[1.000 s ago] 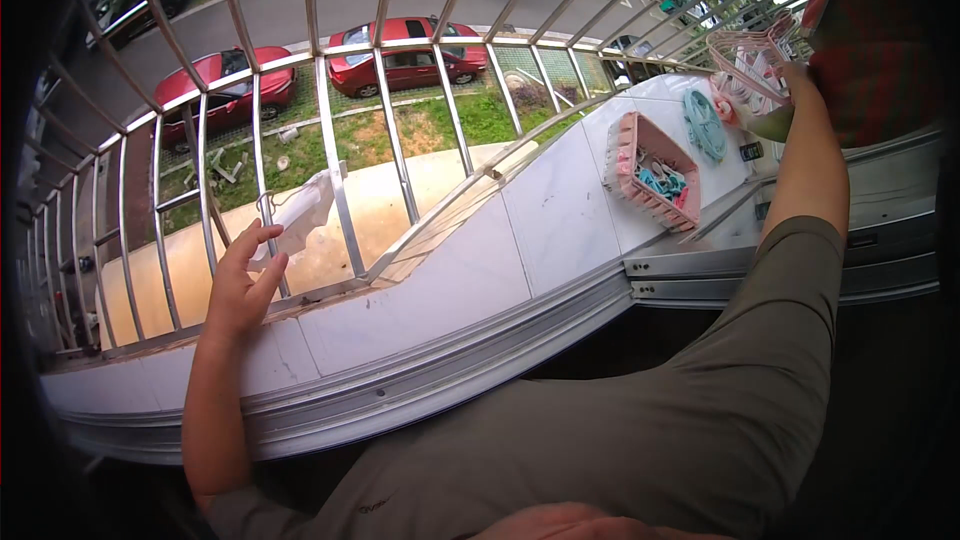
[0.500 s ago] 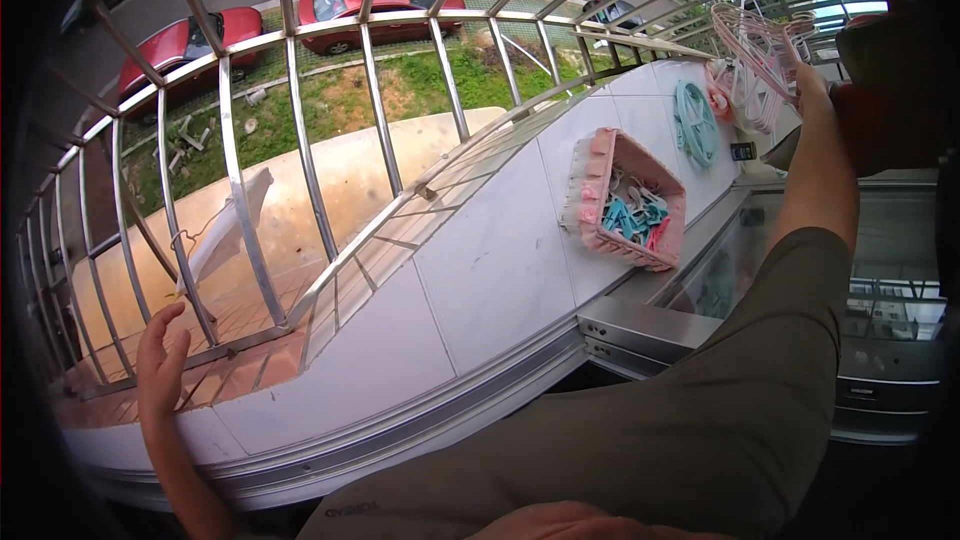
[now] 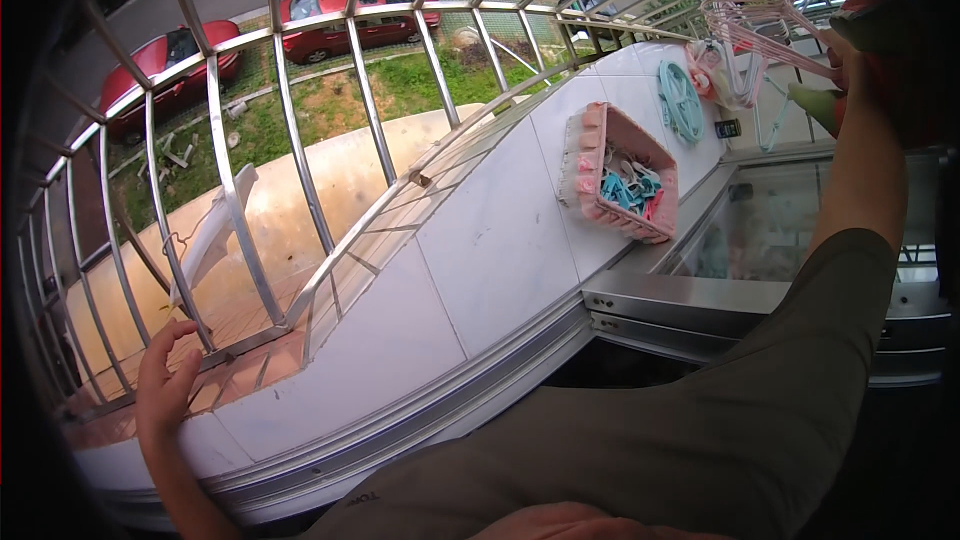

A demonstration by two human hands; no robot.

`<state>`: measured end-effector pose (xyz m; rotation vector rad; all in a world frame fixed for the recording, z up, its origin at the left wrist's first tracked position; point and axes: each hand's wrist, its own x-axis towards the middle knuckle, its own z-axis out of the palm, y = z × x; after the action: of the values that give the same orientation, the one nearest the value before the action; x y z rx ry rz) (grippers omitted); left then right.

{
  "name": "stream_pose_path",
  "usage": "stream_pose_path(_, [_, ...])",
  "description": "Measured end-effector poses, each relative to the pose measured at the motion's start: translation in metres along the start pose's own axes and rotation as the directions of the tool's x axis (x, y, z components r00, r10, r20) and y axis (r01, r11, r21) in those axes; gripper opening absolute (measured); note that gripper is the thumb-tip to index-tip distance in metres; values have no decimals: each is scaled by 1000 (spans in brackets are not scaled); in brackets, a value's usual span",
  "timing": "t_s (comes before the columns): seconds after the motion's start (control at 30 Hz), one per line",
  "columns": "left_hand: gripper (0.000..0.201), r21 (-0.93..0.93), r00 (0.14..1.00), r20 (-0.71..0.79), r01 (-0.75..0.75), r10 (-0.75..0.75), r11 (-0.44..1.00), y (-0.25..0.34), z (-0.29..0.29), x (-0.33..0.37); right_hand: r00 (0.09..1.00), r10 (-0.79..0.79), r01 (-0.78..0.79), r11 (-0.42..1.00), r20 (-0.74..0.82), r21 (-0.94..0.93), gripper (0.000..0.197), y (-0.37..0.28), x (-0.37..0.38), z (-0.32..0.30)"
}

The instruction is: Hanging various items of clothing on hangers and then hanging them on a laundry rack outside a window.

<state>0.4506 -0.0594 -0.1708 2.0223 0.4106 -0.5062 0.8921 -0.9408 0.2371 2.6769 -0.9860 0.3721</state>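
Observation:
My left hand (image 3: 168,380) is raised beside the metal bars at lower left. Its fingers are bent and apart, and nothing is in them. At the upper right my right arm reaches up, and my right hand (image 3: 846,58) closes on the end of a pink clothes hanger (image 3: 795,48). Part of that hand is lost in shadow. More pink and white hangers (image 3: 742,75) cluster beside it, and a turquoise hanger (image 3: 769,123) dangles below. Against my right hand hangs a red and green cloth-like item (image 3: 818,105), mostly dark.
On the white tiled ledge (image 3: 490,210) stand a pink basket (image 3: 652,225) of clothespins and a coiled turquoise item (image 3: 681,105). A small dark box (image 3: 727,128) lies near them. Metal bars (image 3: 290,130) enclose the ledge; a sliding window frame (image 3: 690,292) borders it.
My right hand has moved right and slightly up, drawing a pink hanger's end with it. The turquoise hanger and green cloth now show. My left hand has barely shifted; the view has turned slightly.

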Motion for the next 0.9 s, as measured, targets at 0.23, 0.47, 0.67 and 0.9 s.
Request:
stream_pose_path(0.23, [30, 32, 1000, 29, -6, 5, 999, 2, 0, -3, 1000, 22, -22, 999, 18, 27, 37, -11, -31, 5])
stream_pose_path(0.47, [28, 25, 1000, 0, 8, -8, 1000, -2, 3, 3, 990, 111, -130, 951, 82, 280, 36, -28, -3, 81])
stream_pose_path(0.67, [27, -6, 997, 8, 81, -80, 997, -19, 5, 12, 983, -175, 183, 849, 62, -496, 40, -23, 59, 163])
stream_pose_path(0.9, [25, -157, 992, 92, 103, -89, 982, -28, 3, 14, 941, -228, 338, 608, 250, -719, 29, -19, 70, 196])
